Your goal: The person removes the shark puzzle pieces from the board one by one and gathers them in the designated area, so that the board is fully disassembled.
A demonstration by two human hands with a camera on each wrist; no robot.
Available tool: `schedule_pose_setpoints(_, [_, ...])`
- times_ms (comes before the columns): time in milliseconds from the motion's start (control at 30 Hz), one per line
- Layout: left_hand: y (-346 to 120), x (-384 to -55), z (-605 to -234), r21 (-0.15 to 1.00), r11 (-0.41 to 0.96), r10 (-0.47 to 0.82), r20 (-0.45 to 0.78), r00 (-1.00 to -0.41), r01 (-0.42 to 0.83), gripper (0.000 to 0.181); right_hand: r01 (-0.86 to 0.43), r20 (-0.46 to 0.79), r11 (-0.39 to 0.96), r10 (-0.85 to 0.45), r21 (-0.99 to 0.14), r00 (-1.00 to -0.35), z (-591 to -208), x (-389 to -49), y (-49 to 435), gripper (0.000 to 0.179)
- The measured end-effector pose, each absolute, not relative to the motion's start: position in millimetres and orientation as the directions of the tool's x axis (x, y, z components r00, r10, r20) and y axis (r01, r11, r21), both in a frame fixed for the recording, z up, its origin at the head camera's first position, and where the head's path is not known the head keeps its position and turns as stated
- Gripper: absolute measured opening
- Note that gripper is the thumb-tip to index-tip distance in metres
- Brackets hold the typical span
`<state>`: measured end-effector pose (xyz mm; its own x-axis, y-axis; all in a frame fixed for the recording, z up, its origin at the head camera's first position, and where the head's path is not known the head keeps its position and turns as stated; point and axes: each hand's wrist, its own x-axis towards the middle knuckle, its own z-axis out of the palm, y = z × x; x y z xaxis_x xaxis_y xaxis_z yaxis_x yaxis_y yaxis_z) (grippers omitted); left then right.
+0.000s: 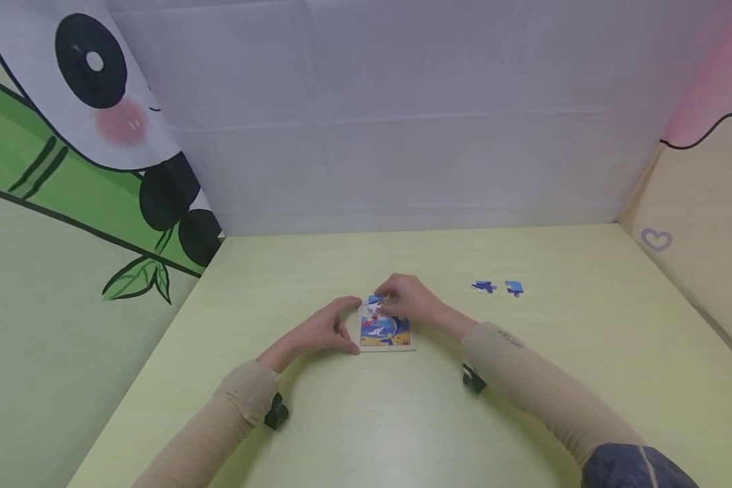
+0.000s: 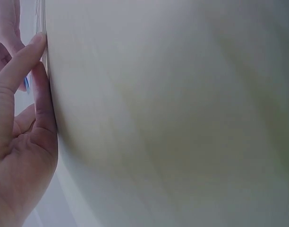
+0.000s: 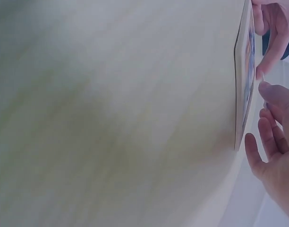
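A small jigsaw board [image 1: 388,349] with a pale rim lies on the table, its picture showing a blue sea scene with sandy yellow along the bottom. My left hand [image 1: 329,329] holds the board by its left side, thumb at the near corner and fingers at the far one. Over the board's far right part, my right hand [image 1: 411,298] pinches a thin puzzle piece [image 3: 263,76] between thumb and fingertip, seen edge-on in the right wrist view. The right fingers hide part of the upper picture in the head view.
Two loose blue puzzle pieces, one dark and white [image 1: 484,287] and one lighter [image 1: 514,288], lie to the right on the pale wooden table [image 1: 390,420]. A white cloth backdrop [image 1: 402,135] stands behind, with painted panels at both sides.
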<state>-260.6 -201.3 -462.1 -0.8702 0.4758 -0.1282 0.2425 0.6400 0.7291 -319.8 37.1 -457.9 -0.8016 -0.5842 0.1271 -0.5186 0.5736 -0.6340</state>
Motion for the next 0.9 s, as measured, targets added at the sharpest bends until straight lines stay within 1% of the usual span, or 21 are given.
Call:
schedule_pose_setpoints(167, [-200, -262, -463, 0.721, 0.649, 0.465, -0.126, -0.876, 0.241, 0.098, -0.482, 0.113, 0.607, -0.543, -0.632, -0.832, -457, -330, 52, 0.036])
schedule_pose_setpoints(300, [-199, -264, -464, 0.726, 0.645, 0.462, -0.121, -0.879, 0.239, 0.099, -0.474, 0.14, 0.627, -0.506, -0.618, -0.851, -458, -342, 71, 0.037])
schedule_pose_setpoints(500, [-198, -263, -463, 0.72, 0.656, 0.458, -0.143, -0.878, 0.225, 0.105, -0.448, 0.153, 0.661, -0.456, -0.602, -0.877, -462, -357, 103, 0.038])
schedule_pose_setpoints(800, [-197, -264, -464, 0.721, 0.651, 0.475, -0.14, -0.869, 0.239, 0.1, -0.385, 0.111, 0.707, -0.402, -0.593, -0.909, -467, -366, 144, 0.035])
schedule_pose_setpoints(900, [-199, -263, -464, 0.725, 0.647, 0.475, -0.141, -0.869, 0.236, 0.1, -0.392, 0.107, 0.703, -0.414, -0.593, -0.904, -466, -363, 154, 0.034])
